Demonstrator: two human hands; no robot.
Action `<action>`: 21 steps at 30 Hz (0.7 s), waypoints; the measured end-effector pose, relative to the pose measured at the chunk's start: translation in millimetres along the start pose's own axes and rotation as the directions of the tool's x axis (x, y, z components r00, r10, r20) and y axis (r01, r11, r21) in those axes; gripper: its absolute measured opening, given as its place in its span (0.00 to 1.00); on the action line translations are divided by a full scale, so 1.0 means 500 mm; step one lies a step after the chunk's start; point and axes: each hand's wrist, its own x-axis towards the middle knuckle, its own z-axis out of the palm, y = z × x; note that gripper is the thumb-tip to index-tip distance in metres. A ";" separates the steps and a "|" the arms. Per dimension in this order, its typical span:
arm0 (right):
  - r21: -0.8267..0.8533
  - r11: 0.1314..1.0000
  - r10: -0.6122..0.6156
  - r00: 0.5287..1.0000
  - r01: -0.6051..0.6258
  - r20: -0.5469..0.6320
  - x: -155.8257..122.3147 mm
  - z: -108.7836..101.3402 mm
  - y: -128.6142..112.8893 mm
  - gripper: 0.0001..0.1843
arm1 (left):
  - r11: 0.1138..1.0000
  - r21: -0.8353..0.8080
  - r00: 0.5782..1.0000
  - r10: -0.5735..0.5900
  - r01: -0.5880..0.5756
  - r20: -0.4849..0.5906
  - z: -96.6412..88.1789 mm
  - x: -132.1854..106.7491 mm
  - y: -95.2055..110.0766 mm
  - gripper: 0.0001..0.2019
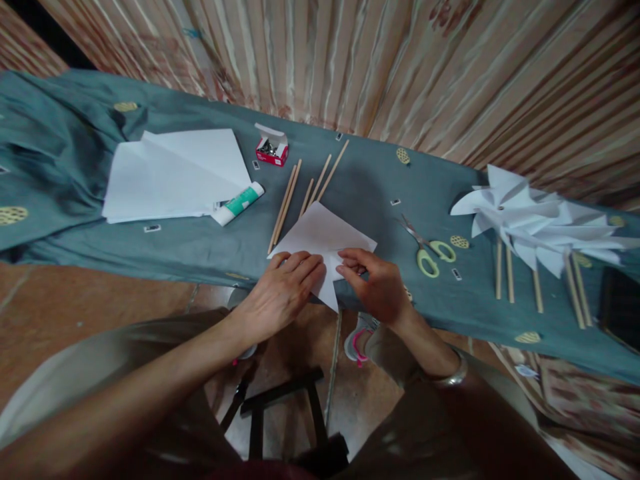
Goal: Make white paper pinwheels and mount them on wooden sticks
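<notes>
A white square of paper (pixel 313 230) with cuts in it lies at the table's front edge, one cut corner hanging toward me. My left hand (pixel 285 290) rests on its left side, fingers flat and pressing it down. At its right side, my right hand (pixel 373 277) pinches a cut flap between thumb and fingertips. Just behind the paper lie several wooden sticks (pixel 286 203). To the right is a pair of scissors (pixel 425 250) with pale green handles, blades slightly apart.
A stack of white paper (pixel 175 173) and a glue stick (pixel 240 203) lie left. Behind them stands an open red box (pixel 271 147) of small metal pieces. Several paper pinwheels (pixel 535 213) on sticks overlap at right, near a dark phone (pixel 620 307). Green cloth covers the table.
</notes>
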 end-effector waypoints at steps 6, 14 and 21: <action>0.024 0.991 0.134 0.991 -0.135 0.027 0.022 0.003 -0.016 0.12 | 1.000 0.000 1.000 0.003 -0.003 -0.001 0.000 -0.002 0.001 0.17; -0.052 0.987 0.152 0.988 -0.152 -0.005 0.021 0.007 -0.022 0.10 | 1.000 0.004 1.000 0.003 -0.002 -0.017 0.013 -0.003 -0.001 0.17; -0.041 0.988 0.151 0.989 -0.150 0.003 0.023 0.009 -0.022 0.11 | 1.000 -0.021 1.000 -0.013 0.013 0.005 0.001 0.002 0.006 0.17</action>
